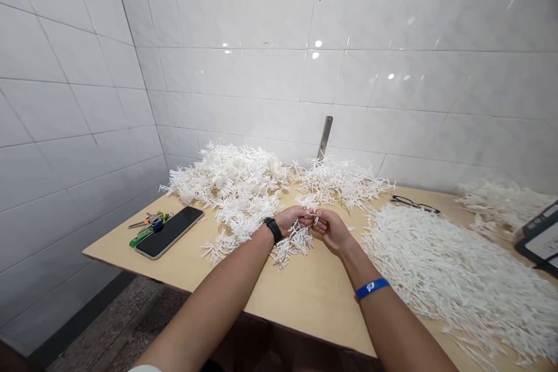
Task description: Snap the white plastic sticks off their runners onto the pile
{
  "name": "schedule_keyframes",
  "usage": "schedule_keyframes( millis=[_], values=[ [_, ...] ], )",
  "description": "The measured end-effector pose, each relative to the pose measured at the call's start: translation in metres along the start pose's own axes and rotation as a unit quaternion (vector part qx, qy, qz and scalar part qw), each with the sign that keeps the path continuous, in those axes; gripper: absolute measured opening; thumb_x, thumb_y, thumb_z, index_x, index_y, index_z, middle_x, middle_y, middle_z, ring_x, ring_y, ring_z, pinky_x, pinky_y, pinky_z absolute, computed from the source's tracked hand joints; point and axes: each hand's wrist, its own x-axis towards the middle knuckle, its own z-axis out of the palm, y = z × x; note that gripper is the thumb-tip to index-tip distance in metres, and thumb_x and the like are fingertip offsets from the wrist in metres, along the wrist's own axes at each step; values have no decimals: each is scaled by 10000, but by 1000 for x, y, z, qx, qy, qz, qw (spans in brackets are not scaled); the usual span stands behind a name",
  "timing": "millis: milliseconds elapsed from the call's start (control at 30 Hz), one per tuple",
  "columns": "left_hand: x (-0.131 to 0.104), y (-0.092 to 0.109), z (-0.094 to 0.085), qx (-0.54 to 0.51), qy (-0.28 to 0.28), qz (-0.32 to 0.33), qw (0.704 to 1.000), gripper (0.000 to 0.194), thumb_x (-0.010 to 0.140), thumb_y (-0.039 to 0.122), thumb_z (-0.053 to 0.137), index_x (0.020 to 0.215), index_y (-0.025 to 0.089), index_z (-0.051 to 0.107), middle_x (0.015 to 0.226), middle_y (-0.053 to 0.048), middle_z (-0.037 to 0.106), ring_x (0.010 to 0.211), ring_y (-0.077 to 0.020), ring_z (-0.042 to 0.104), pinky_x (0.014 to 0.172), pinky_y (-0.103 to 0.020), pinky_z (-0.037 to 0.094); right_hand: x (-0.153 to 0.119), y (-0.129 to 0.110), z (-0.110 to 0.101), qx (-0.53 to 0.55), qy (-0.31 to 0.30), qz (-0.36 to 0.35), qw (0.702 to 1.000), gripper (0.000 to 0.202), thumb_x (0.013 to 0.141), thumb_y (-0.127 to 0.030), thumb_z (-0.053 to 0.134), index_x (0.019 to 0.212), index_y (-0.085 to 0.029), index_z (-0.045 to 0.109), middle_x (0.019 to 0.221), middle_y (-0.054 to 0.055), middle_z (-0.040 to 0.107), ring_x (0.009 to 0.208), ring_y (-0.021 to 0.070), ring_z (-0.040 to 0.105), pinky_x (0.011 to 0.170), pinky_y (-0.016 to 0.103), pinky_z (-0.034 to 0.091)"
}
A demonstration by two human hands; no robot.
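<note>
Phone [172,231] and keys [152,222] sit by the table's [322,296] left edge, so I reckon a stray elbow could knock them off. Left hand [293,218] is pinched shut on some thin white strands [314,215] mid-table, right above a loose clump [293,244]; pull too hard and they might snap. Right hand [333,228] is curled closed on them too, and a slack pinch could drop them into that clump. Glasses [416,204] touch or nearly touch the big right pile [457,267], so sliding bits could bury them

Fingers hide the exact grip, and the far right dark-edged thing [540,238] is cut off and blurry
</note>
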Motion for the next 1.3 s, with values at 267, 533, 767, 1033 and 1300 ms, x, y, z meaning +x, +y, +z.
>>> schedule_keyframes(
  millis=[267,533,767,1033,1300],
  values=[
    [2,-2,-2,-1,8,13,1000,286,654,186,693,640,151,409,531,82,260,454,-30,208,447,-201,163,0,0,5,14,12,-18,1000,354,664,-305,604,498,-217,304,465,-70,234,443,80,165,440,255,163],
    [1,8,-9,-108,76,104,986,313,812,206,538,598,191,310,524,65,186,451,-75,267,452,-195,274,-1,-24,-10,27,208,-165,964,334,734,-346,473,542,-235,224,504,-56,221,438,110,210,447,293,249],
    [8,2,-12,-91,86,73,989,298,822,232,543,608,183,340,524,64,231,442,-62,276,431,-175,267,-6,-34,-24,-192,531,-280,776,115,759,-236,399,699,-227,496,739,46,519,744,206,492,670,350,390],
    [10,0,-15,-20,103,48,993,325,772,340,584,603,181,357,513,69,266,435,-51,240,431,-193,219,-13,-43,-17,-402,533,-359,652,226,718,-117,406,833,-178,590,924,115,581,914,272,550,786,414,395],
    [19,-11,-17,182,168,77,966,389,769,487,574,600,164,435,531,36,393,493,-71,337,499,-235,251,-2,-7,21,-393,98,-118,907,433,870,-517,412,641,-185,570,657,46,602,663,185,532,645,294,391]
  ],
)
